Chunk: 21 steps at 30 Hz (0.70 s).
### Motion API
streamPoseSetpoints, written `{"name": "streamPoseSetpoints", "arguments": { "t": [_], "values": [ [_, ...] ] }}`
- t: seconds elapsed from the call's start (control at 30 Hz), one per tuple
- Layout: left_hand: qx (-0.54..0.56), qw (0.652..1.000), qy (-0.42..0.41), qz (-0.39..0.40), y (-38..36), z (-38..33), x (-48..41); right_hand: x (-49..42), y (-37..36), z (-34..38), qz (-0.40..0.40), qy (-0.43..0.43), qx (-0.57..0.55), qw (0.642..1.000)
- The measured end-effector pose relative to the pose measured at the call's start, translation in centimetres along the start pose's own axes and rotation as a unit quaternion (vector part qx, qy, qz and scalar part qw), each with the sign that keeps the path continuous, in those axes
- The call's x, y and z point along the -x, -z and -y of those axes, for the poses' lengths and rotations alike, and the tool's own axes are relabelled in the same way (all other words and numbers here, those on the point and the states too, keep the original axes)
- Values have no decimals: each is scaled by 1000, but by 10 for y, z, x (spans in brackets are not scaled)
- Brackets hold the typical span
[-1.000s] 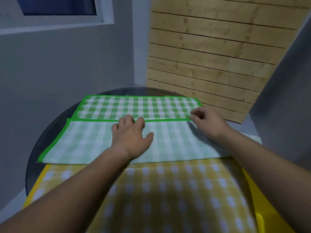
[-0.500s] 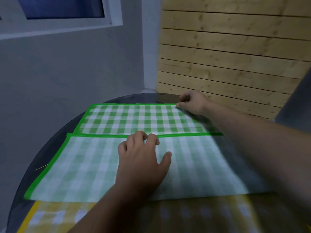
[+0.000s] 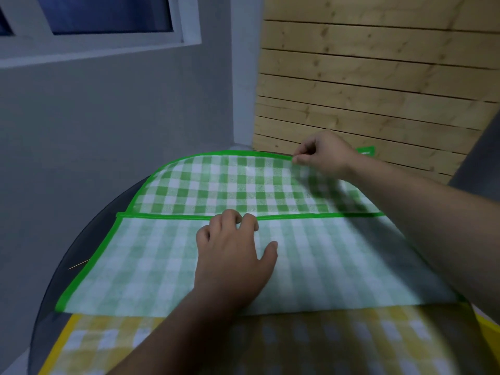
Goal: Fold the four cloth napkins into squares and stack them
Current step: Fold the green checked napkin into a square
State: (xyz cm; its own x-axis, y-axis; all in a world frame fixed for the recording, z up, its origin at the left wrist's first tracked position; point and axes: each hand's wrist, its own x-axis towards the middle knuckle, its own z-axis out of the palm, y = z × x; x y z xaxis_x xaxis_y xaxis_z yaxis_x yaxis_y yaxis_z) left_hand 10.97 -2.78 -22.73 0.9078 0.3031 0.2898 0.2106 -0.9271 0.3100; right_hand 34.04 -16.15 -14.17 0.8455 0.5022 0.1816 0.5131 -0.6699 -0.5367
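Two hands: both of yours are on the green napkin (image 3: 230,185), which lies spread on the dark round table (image 3: 89,234).
Left hand: your left hand (image 3: 232,255) lies palm down with relaxed fingers, pressing the pale folded flap (image 3: 338,261). Its fingertips are at the flap's green edge.
Right hand: your right hand (image 3: 324,155) pinches the far hem (image 3: 230,153) between thumb and fingers, near the far right corner.
Yellow napkin: the yellow napkin (image 3: 108,339) lies nearest you, with its far edge under the green one.
Step, as I judge it: bringing the far half over to meet the flap.
Risk one: pulling from one corner alone could drag the far left side askew, so the edges miss and the square comes out crooked.
Risk two: lifting your left palm early could let the flap slide or open.
Risk three: a hard tug could shift the yellow one beneath.
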Motion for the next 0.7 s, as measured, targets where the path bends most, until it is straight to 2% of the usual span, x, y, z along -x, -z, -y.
{"name": "streamPoseSetpoints", "arguments": {
  "t": [0.23, 0.37, 0.47, 0.6, 0.63, 0.7],
  "values": [
    [-98, 993, -30, 53, 17, -12, 5, 75, 27, 26, -9, 67, 100, 993],
    [-119, 986, -68, 91, 39, -17, 14, 119, 38, 36, 10, 79, 105, 991],
    [-116, 979, -148, 76, 65, -23, 31, 149, 40, 39, 25, 104, 100, 989],
    [-85, 935, -345, 11, 86, -22, 69, 189, 34, 43, 44, 121, 93, 987],
    [-71, 924, -377, -11, 87, -20, 76, 197, 30, 43, 59, 118, 92, 987],
    [-62, 919, -387, -41, 86, -14, 83, 212, 21, 45, 91, 106, 95, 986]
  ]
}}
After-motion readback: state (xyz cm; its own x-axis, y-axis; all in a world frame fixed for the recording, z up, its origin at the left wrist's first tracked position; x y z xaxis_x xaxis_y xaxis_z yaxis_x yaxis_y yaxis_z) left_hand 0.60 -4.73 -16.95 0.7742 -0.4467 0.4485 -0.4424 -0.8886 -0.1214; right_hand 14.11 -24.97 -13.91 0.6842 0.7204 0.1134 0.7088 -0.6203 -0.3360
